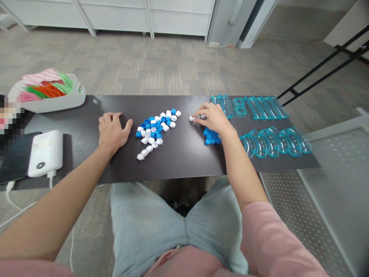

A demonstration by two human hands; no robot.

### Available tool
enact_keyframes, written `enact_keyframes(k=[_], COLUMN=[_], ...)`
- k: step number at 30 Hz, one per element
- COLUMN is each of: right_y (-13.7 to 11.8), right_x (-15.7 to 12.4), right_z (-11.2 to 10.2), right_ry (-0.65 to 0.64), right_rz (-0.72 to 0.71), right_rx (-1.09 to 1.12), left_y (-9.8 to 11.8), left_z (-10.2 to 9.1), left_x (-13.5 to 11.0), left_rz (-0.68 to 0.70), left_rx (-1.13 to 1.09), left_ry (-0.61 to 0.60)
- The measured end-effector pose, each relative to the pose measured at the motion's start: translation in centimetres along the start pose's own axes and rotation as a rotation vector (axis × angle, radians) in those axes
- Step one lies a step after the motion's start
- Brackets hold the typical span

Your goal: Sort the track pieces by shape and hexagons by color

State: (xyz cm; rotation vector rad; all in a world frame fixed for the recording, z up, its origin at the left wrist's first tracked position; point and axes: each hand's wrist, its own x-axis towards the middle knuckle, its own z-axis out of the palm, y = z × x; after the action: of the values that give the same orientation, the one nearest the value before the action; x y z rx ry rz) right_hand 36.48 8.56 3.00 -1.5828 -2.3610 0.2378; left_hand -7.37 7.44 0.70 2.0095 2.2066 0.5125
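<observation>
My left hand (113, 132) lies on the dark tabletop with its fingers apart, left of a mixed pile of small blue and white hexagonal pieces (155, 127). My right hand (211, 116) is at the right side of the table. Its thumb and index finger pinch a small white hexagonal piece (191, 118) at the table surface. Another white piece (203, 116) shows just under these fingers. Close below the right hand sits a tight cluster of blue hexagonal pieces (211, 137), partly hidden by the wrist.
Clear teal plastic parts lie at the right: ribbed strips (266, 107), small frames (239, 107) and curved pieces (276, 142). At the left stand a white basket (77, 100) of colourful strips and a white power bank (46, 152) with cables. The table's (173, 169) front edge is near my lap.
</observation>
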Motion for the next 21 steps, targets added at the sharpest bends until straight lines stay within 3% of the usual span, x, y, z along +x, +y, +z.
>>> enact_keyframes(k=[10,21], right_y=[0.9,0.6], right_x=[0.5,0.9], right_z=[1.0,1.2], right_ry=[0.116,0.107], right_rz=[0.044,0.08], right_rx=[-0.018,-0.037], left_y=[-0.1,0.6], left_z=[0.1,-0.6], left_x=[0.0,0.0], left_rz=[0.004,0.005], left_rx=[-0.008,0.041], left_ry=[0.002,-0.031])
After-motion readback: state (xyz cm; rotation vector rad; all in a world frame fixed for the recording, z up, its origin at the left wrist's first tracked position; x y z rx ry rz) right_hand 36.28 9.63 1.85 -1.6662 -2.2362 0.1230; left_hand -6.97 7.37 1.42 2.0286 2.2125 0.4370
